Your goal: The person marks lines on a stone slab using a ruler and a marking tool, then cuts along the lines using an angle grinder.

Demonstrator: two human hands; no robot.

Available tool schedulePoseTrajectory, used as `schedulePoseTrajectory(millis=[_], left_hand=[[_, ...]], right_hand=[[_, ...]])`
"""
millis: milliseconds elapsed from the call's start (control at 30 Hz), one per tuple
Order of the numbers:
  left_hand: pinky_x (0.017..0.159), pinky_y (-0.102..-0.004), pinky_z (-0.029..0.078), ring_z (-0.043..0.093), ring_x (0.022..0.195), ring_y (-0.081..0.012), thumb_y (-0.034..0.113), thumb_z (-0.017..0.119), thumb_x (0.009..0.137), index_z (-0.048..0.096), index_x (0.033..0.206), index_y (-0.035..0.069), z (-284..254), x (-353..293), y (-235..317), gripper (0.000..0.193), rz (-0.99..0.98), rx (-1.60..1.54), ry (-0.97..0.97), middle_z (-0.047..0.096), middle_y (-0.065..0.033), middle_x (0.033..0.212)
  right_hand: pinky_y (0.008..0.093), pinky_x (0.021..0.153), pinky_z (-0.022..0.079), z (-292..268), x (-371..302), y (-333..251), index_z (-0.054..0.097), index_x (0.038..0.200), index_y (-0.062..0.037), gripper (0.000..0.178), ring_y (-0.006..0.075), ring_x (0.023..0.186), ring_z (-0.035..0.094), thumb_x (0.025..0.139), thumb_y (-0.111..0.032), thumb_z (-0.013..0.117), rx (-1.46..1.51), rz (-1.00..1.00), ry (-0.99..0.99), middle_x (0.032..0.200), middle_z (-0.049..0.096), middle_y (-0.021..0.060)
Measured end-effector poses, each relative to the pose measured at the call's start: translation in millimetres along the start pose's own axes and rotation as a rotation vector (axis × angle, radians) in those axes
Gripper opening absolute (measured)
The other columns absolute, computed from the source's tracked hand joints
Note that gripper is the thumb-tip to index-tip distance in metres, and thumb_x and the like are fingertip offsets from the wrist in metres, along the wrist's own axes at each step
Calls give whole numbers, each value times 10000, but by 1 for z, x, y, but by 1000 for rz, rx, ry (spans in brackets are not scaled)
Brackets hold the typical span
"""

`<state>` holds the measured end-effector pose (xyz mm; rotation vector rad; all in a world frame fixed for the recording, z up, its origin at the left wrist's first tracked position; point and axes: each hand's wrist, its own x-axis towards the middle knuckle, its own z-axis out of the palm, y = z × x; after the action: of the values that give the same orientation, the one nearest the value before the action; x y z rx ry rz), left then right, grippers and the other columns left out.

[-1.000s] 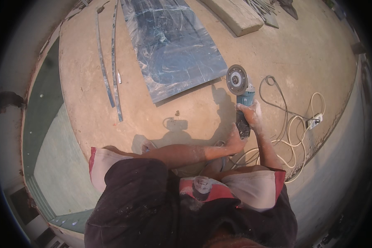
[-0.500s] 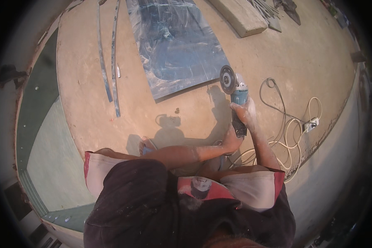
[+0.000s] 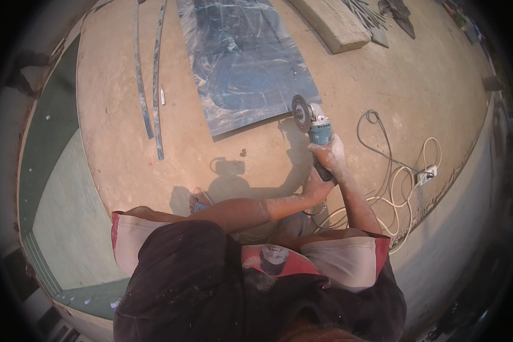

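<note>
An angle grinder (image 3: 320,133) with a teal body and a grey disc (image 3: 301,113) is held up in both hands. My right hand (image 3: 332,154), dusty with white powder, wraps round the teal body behind the head. Lower down, my left hand (image 3: 318,186) grips the black rear end of the tool. The disc appears beside the near right corner of a dark bluish sheet (image 3: 251,80) covered in whitish smears; whether it touches cannot be made out. A shadow of the tool and arms falls on the floor.
Two long narrow strips (image 3: 157,102) lie left of the sheet, a small white-bladed item (image 3: 163,95) beside them. A thick pale slab (image 3: 339,28) sits far right. Coiled cords (image 3: 402,188) run to a white socket block (image 3: 427,174) at right. Green surfaces (image 3: 68,211) border the left.
Both hands have shifted the grinder a little to the left and slightly turned it, with the disc now nearer the sheet's corner. The grip stays the same.
</note>
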<state>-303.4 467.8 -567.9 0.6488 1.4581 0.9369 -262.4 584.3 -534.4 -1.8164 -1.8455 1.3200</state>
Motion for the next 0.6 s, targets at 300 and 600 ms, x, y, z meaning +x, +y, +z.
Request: schedulePoseTrajectory(millis=[300,600], left_hand=[[949,-493,507,652,1138,-426,448,809,791,411,1288,-96,2,12,-19,837,-22,33,14,644,-306,1176],[998,-505,486,625,1179,-463,464,798,786,367,1319,-112,1,10,-15,895,-53,84,28,622,-340,1214]], right_hand=[[423,920,548,1,-2,-15,596,1251,34,654,366,1054,708,701,-253,804,-62,12,-31,1117,716,245],[446,929,548,8,5,-3,587,1259,34,677,401,1073,697,705,-282,813,-140,2,-7,1125,709,264]])
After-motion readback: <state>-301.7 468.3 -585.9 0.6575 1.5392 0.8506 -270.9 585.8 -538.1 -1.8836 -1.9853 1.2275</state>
